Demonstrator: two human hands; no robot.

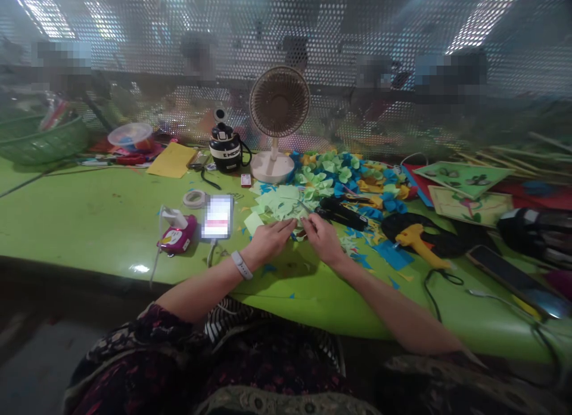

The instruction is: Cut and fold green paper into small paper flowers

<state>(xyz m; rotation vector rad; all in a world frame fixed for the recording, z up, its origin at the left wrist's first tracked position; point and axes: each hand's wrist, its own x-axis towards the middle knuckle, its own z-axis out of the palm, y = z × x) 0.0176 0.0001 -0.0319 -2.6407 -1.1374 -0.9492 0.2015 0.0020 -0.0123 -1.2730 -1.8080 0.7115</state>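
Note:
Near the middle of the green table, my left hand (271, 241), with a pale band (242, 265) on its wrist, has its fingers drawn together and pointing right. Close beside it, my right hand (320, 238) is closed in a pinch. The fingertips of both hands nearly meet, and whatever lies between them is too small to make out. Just beyond the fingers is a heap of pale green paper pieces (281, 201). A black stapler (343, 214) rests right of my right hand. Behind it lie folded green, blue and yellow paper flowers (335, 170).
A white fan (279, 102) and a black flask (224, 151) stand at the back. Left are a lit phone (217, 217), a tape roll (195, 198) and a purple power adapter (179, 235). Right are a yellow glue gun (420, 243) and a dark phone (513, 278).

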